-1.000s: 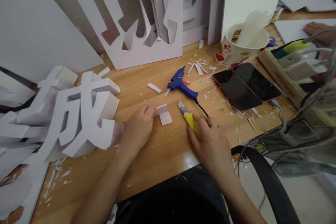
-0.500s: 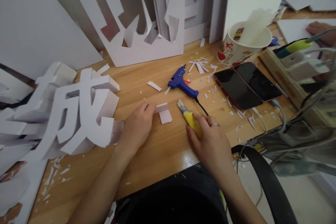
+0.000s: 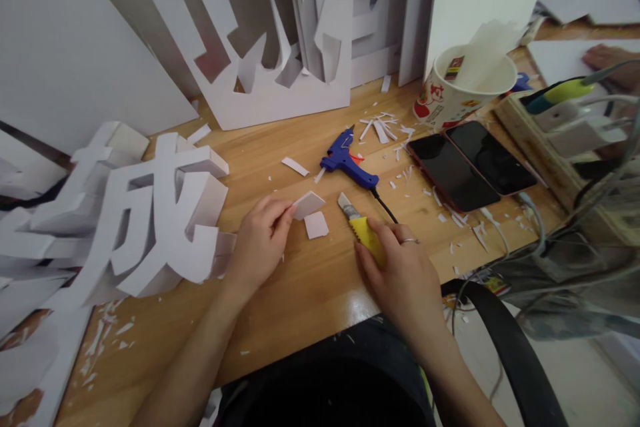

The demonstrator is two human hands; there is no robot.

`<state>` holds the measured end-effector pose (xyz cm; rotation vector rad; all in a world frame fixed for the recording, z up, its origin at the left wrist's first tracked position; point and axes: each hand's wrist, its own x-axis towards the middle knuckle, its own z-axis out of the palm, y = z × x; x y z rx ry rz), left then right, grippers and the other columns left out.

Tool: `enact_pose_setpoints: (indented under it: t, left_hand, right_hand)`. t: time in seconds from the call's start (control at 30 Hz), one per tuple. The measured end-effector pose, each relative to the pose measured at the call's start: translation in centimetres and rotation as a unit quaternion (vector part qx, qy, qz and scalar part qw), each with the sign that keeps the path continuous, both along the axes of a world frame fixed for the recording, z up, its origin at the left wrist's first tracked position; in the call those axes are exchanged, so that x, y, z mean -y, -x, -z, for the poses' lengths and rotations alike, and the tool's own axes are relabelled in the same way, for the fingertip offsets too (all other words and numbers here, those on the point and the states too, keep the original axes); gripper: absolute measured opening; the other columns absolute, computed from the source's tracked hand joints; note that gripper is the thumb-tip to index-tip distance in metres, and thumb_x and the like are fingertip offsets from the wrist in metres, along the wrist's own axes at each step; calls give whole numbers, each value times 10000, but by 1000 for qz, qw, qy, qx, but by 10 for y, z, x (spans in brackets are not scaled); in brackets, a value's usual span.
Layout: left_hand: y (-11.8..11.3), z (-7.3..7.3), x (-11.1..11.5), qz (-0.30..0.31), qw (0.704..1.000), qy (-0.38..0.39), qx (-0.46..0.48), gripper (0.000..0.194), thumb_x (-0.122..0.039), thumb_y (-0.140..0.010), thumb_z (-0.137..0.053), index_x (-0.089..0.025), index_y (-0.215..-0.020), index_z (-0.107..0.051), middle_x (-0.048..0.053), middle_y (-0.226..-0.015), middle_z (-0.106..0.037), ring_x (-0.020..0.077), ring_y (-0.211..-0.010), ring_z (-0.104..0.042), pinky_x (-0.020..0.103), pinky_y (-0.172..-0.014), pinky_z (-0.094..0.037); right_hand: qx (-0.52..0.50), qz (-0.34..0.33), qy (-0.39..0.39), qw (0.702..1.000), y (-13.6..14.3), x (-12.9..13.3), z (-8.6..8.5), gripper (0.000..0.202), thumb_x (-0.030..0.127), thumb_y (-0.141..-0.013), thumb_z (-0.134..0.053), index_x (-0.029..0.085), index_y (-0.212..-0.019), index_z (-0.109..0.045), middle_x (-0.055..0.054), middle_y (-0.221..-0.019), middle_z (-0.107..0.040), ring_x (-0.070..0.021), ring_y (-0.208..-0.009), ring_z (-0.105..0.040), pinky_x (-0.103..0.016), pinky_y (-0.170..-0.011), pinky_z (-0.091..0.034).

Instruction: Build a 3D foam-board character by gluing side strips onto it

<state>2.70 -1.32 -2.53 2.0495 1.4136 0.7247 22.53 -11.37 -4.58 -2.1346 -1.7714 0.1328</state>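
Observation:
Between thumb and fingers, my left hand (image 3: 263, 233) pinches a small white foam board piece (image 3: 309, 204), tilted up off the table. Just below it a second, square white piece (image 3: 317, 225) lies flat on the wood. My right hand (image 3: 397, 263) is wrapped round a yellow utility knife (image 3: 367, 233), its blade pointing up and left, close to the table. Beyond the knife a blue glue gun (image 3: 345, 160) lies on its side, its cord running under my right hand. Left of my left hand stands a thick white cut-out character (image 3: 170, 213).
White cut-out boards (image 3: 285, 103) lean along the back. A paper cup (image 3: 440, 97) holds translucent sticks. Two phones (image 3: 453, 170) lie at the right, near a power strip (image 3: 565, 117) and cables. White scraps (image 3: 383, 130) litter the table (image 3: 300, 307). Another person's hand (image 3: 613, 57) shows far right.
My left hand has turned the small foam board piece so that its broad face shows, lifting it clear of the square piece. The right hand and utility knife have barely moved.

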Motion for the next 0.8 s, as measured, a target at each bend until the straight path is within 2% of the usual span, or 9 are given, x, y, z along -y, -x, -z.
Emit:
enact_pose_setpoints:
  t: [0.07,0.13,0.2,0.3,0.43,0.53,0.63,0.73,0.8]
  left_hand:
    - [-1,-2,1,-49,985,84,145,197,-366,-912,-589,-198,-924,-693,13,-832,-683,147,-708,-601,274,-664,-469]
    - [-3,-3,3,-84,941,170,280,227,-382,-850,-679,-199,-985,-689,9,-862,-719,129,-694,-625,256,-665,-495]
    - [-7,-5,7,-93,898,224,368,282,-370,-803,-741,-192,-1011,-674,19,-918,-743,128,-765,-665,253,-739,-523]
    - [-12,-7,17,-69,873,276,395,313,-370,-810,-752,-189,-1042,-646,27,-956,-756,134,-855,-696,264,-849,-528]
    - [-14,-11,29,5,883,318,346,299,-379,-857,-701,-191,-1075,-619,40,-973,-756,158,-905,-708,283,-883,-530]
    - [-9,-17,30,52,928,251,270,226,-332,-864,-683,-205,-1047,-649,40,-1029,-738,170,-962,-693,277,-866,-542]
    - [-1,-23,25,68,981,87,162,194,-275,-871,-673,-251,-1062,-692,13,-1045,-732,159,-966,-680,275,-872,-536]
    - [6,-20,17,49,994,-55,80,90,-254,-883,-662,-249,-928,-739,-6,-913,-750,148,-853,-688,262,-787,-544]
    - [9,-12,13,-7,993,-98,64,83,-266,-875,-669,-232,-887,-744,-1,-868,-757,155,-803,-696,266,-731,-550]
  right_hand:
    - [-8,-16,-20,1000,-1,-1,2,389,255,-873,-678,117,-1233,-625,-129,-1010,-654,-296,-829,-649,-379,-646,-534]
    - [-18,-31,-44,998,-1,-2,2,385,245,-868,-688,94,-1218,-635,-145,-1008,-653,-310,-864,-626,-423,-718,-545]
    - [-39,-34,-72,996,0,-5,-1,349,259,-880,-681,85,-1182,-650,-159,-1034,-648,-321,-917,-605,-451,-774,-540]
    - [-144,-44,-118,982,8,-9,-12,294,291,-937,-618,115,-1173,-642,-147,-1099,-639,-285,-1002,-601,-424,-849,-526]
    - [-315,-79,-158,933,24,-15,-26,147,228,-957,-592,181,-1091,-628,-76,-1064,-649,-186,-1017,-620,-318,-889,-507]
    - [-334,-94,-176,921,28,-22,-30,74,167,-954,-572,198,-981,-633,-53,-991,-655,-168,-948,-630,-295,-838,-509]
    - [-295,-125,-168,932,22,-29,-31,117,171,-965,-545,197,-1006,-652,-64,-992,-657,-180,-939,-629,-312,-817,-516]
    - [-267,-126,-172,940,19,-31,-29,144,197,-970,-545,190,-1034,-673,-74,-1007,-659,-187,-956,-631,-323,-830,-517]
    - [-246,-91,-186,947,22,-27,-26,175,200,-975,-535,173,-1076,-675,-88,-1032,-667,-194,-977,-632,-328,-859,-510]
